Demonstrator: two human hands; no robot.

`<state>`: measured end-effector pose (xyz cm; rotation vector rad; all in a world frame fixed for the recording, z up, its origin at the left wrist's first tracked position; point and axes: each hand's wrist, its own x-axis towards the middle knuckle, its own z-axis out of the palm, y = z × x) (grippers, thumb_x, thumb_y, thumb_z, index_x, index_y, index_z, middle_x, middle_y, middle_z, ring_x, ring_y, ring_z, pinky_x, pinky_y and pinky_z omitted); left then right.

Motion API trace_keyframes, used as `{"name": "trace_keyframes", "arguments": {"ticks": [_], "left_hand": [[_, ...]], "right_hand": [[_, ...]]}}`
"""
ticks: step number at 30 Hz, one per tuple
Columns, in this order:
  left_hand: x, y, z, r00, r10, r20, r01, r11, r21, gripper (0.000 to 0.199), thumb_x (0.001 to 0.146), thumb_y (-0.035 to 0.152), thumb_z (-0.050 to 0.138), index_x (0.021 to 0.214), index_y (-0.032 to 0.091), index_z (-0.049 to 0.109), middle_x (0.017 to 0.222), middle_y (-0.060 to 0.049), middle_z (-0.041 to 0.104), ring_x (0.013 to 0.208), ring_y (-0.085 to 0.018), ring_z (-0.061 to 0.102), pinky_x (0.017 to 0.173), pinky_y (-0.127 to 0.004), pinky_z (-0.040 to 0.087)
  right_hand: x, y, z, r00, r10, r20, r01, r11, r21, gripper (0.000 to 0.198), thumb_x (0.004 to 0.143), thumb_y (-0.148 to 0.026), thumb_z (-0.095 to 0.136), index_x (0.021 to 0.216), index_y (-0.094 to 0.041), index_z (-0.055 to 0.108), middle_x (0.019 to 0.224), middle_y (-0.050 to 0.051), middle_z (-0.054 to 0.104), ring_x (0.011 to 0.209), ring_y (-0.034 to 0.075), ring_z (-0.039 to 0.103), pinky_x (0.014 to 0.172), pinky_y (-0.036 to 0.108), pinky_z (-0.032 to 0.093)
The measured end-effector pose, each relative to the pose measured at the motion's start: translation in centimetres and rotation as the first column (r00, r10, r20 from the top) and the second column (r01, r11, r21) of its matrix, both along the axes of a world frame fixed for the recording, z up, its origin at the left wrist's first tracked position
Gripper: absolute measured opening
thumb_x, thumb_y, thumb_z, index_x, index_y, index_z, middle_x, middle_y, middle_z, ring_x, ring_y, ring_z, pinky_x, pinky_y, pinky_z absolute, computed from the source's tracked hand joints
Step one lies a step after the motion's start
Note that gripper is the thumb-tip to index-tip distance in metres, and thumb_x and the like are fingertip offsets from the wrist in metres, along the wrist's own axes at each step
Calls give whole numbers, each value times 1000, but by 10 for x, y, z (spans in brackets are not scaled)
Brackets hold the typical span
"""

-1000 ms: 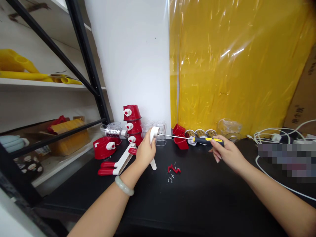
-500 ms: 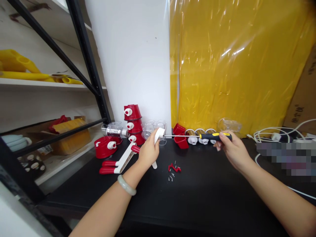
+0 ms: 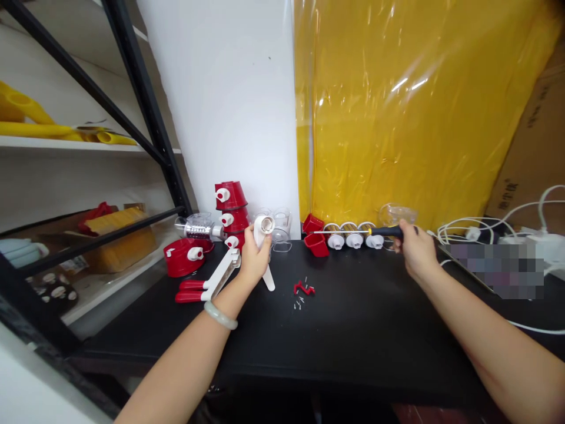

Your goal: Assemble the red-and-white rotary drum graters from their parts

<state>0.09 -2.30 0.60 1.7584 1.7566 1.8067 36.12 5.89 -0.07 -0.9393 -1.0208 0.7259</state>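
My left hand (image 3: pixel 255 257) is closed around a white plastic crank arm (image 3: pixel 269 280), its round hollow end (image 3: pixel 266 224) facing me above the fingers. In my right hand (image 3: pixel 418 250) is a screwdriver (image 3: pixel 383 231) with a black and yellow handle. Its long shaft points left, and the tip is apart from the crank arm, in front of the red hoppers (image 3: pixel 316 244). Between and below my hands, a small red zigzag piece (image 3: pixel 304 288) lies on the black table (image 3: pixel 353 335) among several small screws (image 3: pixel 299 304).
White crank arms with red grips (image 3: pixel 192 292) lie left of my left hand. Behind them are stacked red housings (image 3: pixel 231 196) and a single red housing (image 3: pixel 180 259). Grater drums (image 3: pixel 353 240) line the back. White cables (image 3: pixel 463 227) and a blurred-out device (image 3: pixel 498 268) sit right. A shelf rack (image 3: pixel 152 112) borders the left.
The screwdriver tip has come out of the white crank arm and moved away to the right. My left hand has turned the arm's hollow end toward me. The camera view has shifted slightly.
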Motion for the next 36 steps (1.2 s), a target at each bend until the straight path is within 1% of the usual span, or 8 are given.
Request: {"name": "trace_keyframes", "arguments": {"ticks": [3,8,17,23,27,30,33,36], "left_hand": [[8,-5,1,984,-156,79,154,987,39,40,88,42,52,120,21,39,62,7,52,40,-11,48,44,-22,41],[12,-8,1,945,-298,131,291,954,75,35,87,41,54,111,23,38,60,9,48,37,-8,44,40,-20,38],[10,-7,-3,949,-305,83,301,952,56,33,88,44,54,108,23,39,53,11,47,36,-9,45,40,-19,37],[9,-6,-4,958,-278,64,277,961,22,36,86,44,55,111,22,40,54,11,48,36,-8,47,42,-19,39],[9,-5,-4,960,-271,68,271,963,16,38,85,46,57,110,22,41,51,12,46,35,-9,47,41,-20,39],[10,-7,-3,958,-280,70,279,960,23,41,84,48,60,110,22,41,50,12,46,35,-9,47,41,-20,39],[10,-9,-2,952,-293,87,291,956,33,43,83,51,60,109,22,41,51,12,47,35,-9,46,40,-19,38],[9,-9,-3,930,-352,108,348,936,54,41,85,53,57,107,22,42,54,10,49,37,-8,45,40,-19,37]], "right_hand": [[-6,6,-15,995,20,98,-12,997,-82,33,79,-49,61,64,-23,46,44,-4,48,38,13,46,39,27,38],[-13,11,-31,993,69,100,-55,989,-139,28,77,-46,61,67,-21,52,47,-2,55,39,13,51,40,25,42],[-20,11,-39,985,154,75,-133,965,-225,26,72,-44,62,72,-20,53,47,-1,57,36,12,52,36,22,41],[-27,11,-42,972,222,74,-194,941,-276,23,73,-42,61,75,-21,51,51,-1,60,38,11,53,40,23,46],[-23,11,-41,935,325,144,-266,909,-321,21,76,-39,61,81,-21,54,60,1,67,45,12,59,50,27,54],[-18,11,-40,874,407,267,-312,890,-333,27,68,-35,72,87,-18,62,73,5,71,60,16,67,58,30,57],[-13,12,-39,809,408,424,-312,908,-279,36,56,-23,81,89,-18,68,89,6,73,83,20,70,77,35,57],[-11,14,-41,735,370,568,-294,929,-225,34,54,-16,78,87,-19,70,92,5,73,91,22,68,93,39,50]]}}
